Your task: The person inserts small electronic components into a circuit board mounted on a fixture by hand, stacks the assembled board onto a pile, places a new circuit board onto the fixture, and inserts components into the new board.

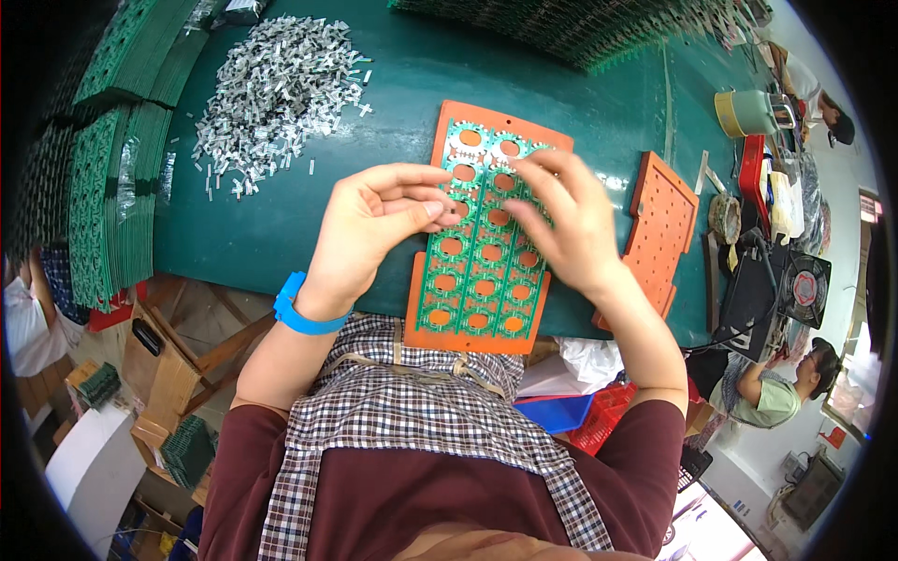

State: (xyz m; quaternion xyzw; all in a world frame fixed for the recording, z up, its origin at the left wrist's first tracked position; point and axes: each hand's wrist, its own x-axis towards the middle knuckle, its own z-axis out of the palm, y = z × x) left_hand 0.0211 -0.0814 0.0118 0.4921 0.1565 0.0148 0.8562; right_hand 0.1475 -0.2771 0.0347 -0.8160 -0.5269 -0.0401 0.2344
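Working with 2 bare hands over a flat green circuit-board panel with oval openings.

The panel lies before us on a rectangular orange tray, which overhangs the near edge of the glossy green tabletop. Our left hand is at the panel's left side, thumb and fingertips close together; we cannot tell whether they pinch anything. Our right hand is over its right side, thumb and fingers apart. To our right lies a 2nd orange tray, dotted with small holes. Beyond it stand a pale green and yellow cup, its contents hidden, and a red box. Below table level we see a shallow blue plastic tray beside a red plastic basket. Small grey-white strips lie heaped loose at far left.
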